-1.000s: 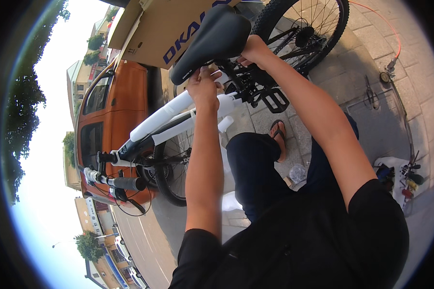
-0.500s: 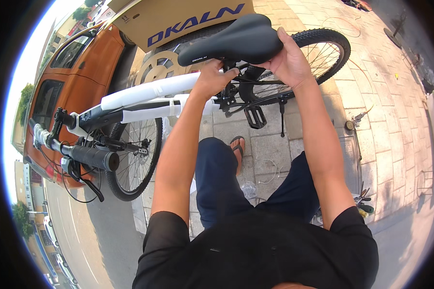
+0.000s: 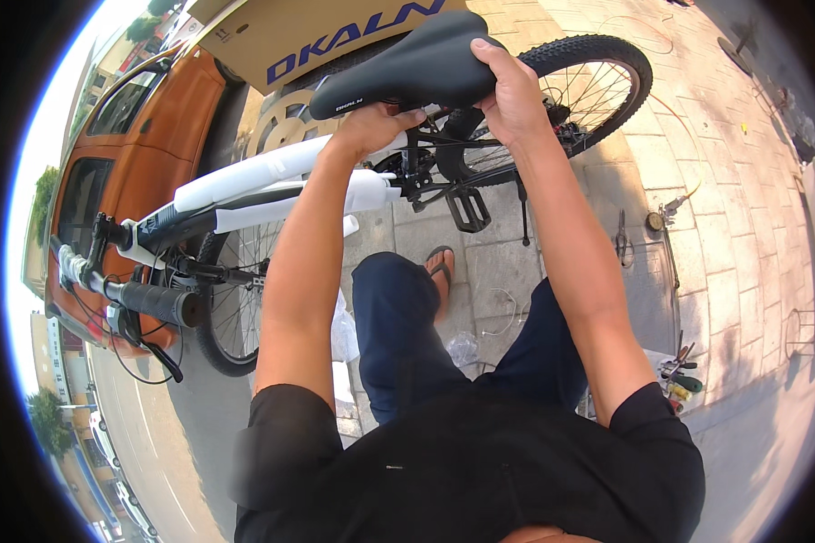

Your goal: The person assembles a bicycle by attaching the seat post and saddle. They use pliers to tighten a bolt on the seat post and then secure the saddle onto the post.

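A black bicycle saddle [image 3: 407, 68] is between my two hands, above the frame of a bicycle. My right hand [image 3: 513, 95] grips its wide rear end, thumb on top and fingers underneath. Under the saddle's front half, my left hand [image 3: 371, 128] is closed against its underside; the fingertips are partly hidden. White foam wrap covers the bicycle frame [image 3: 244, 176]. The handlebar [image 3: 127, 290] with its black grip lies at the left, the rear wheel [image 3: 598, 90] at the upper right. A pedal [image 3: 469, 210] shows below the crank.
A large cardboard box [image 3: 272, 41] stands behind the bicycle. An orange vehicle [image 3: 145, 136] is parked at the left. Hand tools [image 3: 681, 376] lie on the paving at my right, and a plastic bag [image 3: 462, 348] is near my sandalled foot [image 3: 440, 267].
Both hands and the saddle have moved left and slightly up. My right thumb lies farther over the saddle's top. My grip on the saddle continues.
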Motion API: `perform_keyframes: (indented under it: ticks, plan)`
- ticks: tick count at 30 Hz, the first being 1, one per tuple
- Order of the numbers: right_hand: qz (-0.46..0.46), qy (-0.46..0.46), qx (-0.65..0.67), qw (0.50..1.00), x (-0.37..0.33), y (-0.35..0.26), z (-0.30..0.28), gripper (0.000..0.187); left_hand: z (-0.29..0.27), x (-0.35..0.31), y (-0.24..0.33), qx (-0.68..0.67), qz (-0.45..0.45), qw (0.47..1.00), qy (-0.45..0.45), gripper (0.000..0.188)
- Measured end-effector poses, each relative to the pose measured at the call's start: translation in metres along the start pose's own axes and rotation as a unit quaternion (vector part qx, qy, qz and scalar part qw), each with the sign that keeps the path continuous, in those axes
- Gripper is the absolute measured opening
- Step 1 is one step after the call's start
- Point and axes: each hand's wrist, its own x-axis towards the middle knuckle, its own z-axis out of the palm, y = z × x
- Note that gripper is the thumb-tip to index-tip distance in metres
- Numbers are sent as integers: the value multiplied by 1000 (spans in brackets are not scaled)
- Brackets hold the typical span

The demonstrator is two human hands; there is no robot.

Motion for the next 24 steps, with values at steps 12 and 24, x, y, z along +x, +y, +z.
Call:
perform_keyframes:
  ticks: [12,24]
  plan:
    - [8,-25,-36,999,0,-7,-6,50,0,-7,1,-30,41,998,36,46]
    - [154,35,-262,952,7,44,-42,36,0,4,-11,-70,43,996,-29,51]
